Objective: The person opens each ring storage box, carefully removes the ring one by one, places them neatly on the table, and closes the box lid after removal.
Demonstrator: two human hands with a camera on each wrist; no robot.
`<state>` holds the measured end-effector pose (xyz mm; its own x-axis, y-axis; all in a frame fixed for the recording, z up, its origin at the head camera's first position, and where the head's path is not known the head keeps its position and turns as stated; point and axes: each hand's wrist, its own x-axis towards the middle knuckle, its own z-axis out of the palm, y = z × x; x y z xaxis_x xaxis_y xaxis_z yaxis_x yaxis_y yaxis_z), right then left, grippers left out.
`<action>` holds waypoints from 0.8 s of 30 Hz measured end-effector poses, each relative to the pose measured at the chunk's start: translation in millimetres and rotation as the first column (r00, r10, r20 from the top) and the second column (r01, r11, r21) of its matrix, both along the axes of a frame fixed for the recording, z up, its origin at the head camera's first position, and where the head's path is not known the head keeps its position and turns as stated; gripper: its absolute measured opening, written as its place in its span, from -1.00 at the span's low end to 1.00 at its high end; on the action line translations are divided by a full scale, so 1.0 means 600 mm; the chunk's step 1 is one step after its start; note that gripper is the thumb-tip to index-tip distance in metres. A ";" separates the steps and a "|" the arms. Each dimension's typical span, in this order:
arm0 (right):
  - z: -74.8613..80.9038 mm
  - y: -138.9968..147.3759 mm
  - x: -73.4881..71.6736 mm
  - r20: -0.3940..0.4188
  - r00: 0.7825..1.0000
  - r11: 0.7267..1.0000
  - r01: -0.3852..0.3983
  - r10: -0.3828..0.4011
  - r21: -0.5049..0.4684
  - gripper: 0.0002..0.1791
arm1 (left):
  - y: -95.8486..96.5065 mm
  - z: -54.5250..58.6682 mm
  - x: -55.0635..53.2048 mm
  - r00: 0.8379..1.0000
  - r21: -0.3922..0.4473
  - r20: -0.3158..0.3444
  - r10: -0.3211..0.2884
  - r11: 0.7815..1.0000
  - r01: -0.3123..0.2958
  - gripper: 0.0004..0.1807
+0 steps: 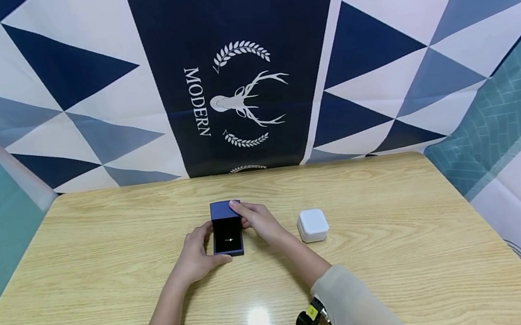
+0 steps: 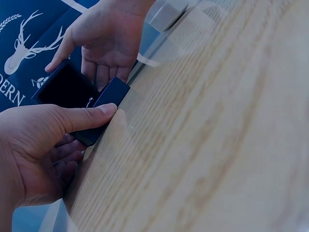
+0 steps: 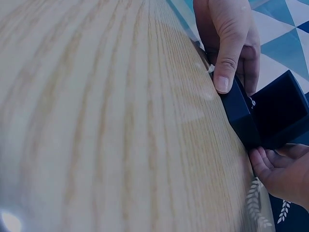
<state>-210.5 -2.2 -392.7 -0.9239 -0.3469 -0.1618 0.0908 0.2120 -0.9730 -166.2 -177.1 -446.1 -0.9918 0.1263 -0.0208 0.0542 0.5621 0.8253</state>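
A dark blue ring box (image 1: pixel 221 211) stands with its lid raised on the wooden table. Its inside is black, and a small ring (image 1: pixel 230 240) with a bright stone sits in the base. My left hand (image 1: pixel 195 258) grips the base from the left, its thumb (image 2: pixel 104 110) across the front and the fingers around the side. From the right, my right hand (image 1: pixel 261 223) holds the raised lid (image 3: pixel 284 110). Its thumb lies on the lid's top edge in the head view, while the other fingers are partly hidden beside the box.
A small white rounded box (image 1: pixel 313 225) stands on the table (image 1: pixel 385 256) to the right of my right hand. Behind the table's far edge hangs a patterned cloth (image 1: pixel 245 102) with a deer head and triangles. Both wrists carry small black cameras (image 1: pixel 309 322).
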 end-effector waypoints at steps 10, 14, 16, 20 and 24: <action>0.001 0.000 -0.001 0.000 1.000 1.000 -0.002 0.002 0.015 -0.46 | 0.002 0.002 0.002 1.000 -0.009 0.000 0.008 1.000 -0.008 -0.04; 0.002 -0.001 0.000 0.005 1.000 1.000 0.003 -0.003 0.018 -0.45 | 0.002 0.002 0.002 1.000 -0.005 0.004 0.010 1.000 -0.010 -0.04; 0.003 -0.001 0.001 0.007 1.000 1.000 0.005 -0.005 0.016 -0.45 | 0.002 0.003 0.002 1.000 -0.004 0.005 0.009 1.000 -0.009 -0.03; 0.002 -0.001 -0.001 0.010 1.000 1.000 0.006 -0.007 0.019 -0.44 | 0.002 0.003 0.002 1.000 -0.007 0.002 0.011 1.000 -0.011 -0.03; -0.014 -0.001 -0.011 0.005 1.000 1.000 0.003 -0.003 0.023 -0.43 | 0.002 0.003 0.003 1.000 -0.004 0.003 0.014 1.000 -0.014 -0.03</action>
